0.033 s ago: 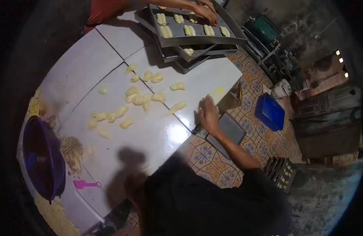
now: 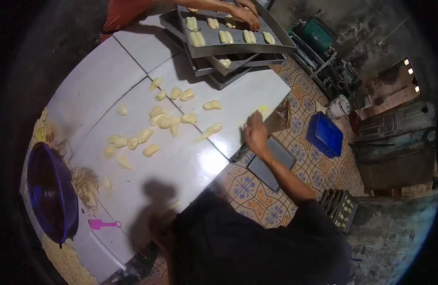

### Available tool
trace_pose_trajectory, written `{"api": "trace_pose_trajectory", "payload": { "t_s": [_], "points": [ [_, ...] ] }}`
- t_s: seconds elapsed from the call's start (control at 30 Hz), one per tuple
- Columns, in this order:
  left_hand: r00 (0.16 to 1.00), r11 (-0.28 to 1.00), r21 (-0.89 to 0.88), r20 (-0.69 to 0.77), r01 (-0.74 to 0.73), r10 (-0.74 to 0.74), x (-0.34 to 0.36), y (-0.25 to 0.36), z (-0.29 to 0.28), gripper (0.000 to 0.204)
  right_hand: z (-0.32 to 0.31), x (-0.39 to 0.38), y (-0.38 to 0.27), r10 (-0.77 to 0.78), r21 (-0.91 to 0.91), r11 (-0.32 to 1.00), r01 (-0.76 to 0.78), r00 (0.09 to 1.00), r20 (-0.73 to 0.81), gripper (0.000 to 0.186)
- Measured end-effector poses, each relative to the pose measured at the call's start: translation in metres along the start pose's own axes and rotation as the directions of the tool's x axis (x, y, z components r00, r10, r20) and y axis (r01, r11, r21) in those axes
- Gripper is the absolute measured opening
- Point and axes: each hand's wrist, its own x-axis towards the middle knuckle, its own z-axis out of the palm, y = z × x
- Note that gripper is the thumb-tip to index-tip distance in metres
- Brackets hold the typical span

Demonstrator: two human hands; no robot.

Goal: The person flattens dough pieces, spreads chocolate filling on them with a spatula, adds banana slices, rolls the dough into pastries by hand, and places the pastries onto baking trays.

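Note:
My right hand (image 2: 256,135) lies palm down at the table's right edge, fingers stretched over the white top next to a yellow smear (image 2: 262,109). Nothing shows in its grasp. A long tapered dough piece (image 2: 210,131) and a shorter dough piece (image 2: 211,105) lie to its left. My left hand (image 2: 161,219) is low by the near table edge, dark and blurred; its fingers cannot be made out. Just past it is a small pale piece (image 2: 175,204), probably dough. Several more dough pieces (image 2: 164,118) are scattered across the middle of the white tiled table (image 2: 181,156).
At the far side, another person's hands (image 2: 247,16) arrange paired dough pieces on a metal tray (image 2: 212,50) atop stacked trays. A purple basin (image 2: 52,190) and a pink scoop (image 2: 104,224) sit at left. A blue crate (image 2: 325,134) and a grey tray (image 2: 273,161) are right of the table.
My right hand has shifted slightly, its fingers now laid flatter on the table edge. The whole view has moved a little; the dough pieces stay in place.

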Motion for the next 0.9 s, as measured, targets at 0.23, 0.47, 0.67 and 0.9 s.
{"api": "trace_pose_trajectory", "payload": {
  "t_s": [0.23, 0.47, 0.67, 0.9],
  "points": [
    [0.943, 0.875, 0.47, -0.328, 0.12, 0.047, 0.011, -0.015, -0.04, 0.041, 0.036, 0.017, 0.027, -0.111, -0.049, 0.993, 0.11, 0.994, -0.018, 0.05],
    [0.915, 0.871, 0.455, -0.403, 0.184, 0.017, 0.037, -0.015, -0.036, 0.03, 0.004, -0.056, -0.183, -0.767, 0.658, 0.596, 0.46, 0.569, 0.297, 0.051],
    [0.9, 0.845, 0.484, -0.437, 0.23, 0.005, 0.034, 0.015, -0.048, 0.023, 0.062, -0.088, -0.347, -0.961, 0.575, 0.223, 0.787, 0.077, 0.266, 0.065],
    [0.826, 0.743, 0.487, -0.541, 0.46, -0.157, 0.041, 0.01, -0.038, 0.019, 0.072, -0.035, -0.336, -0.835, 0.307, 0.519, 0.798, 0.397, 0.38, 0.067]
  ]
}}
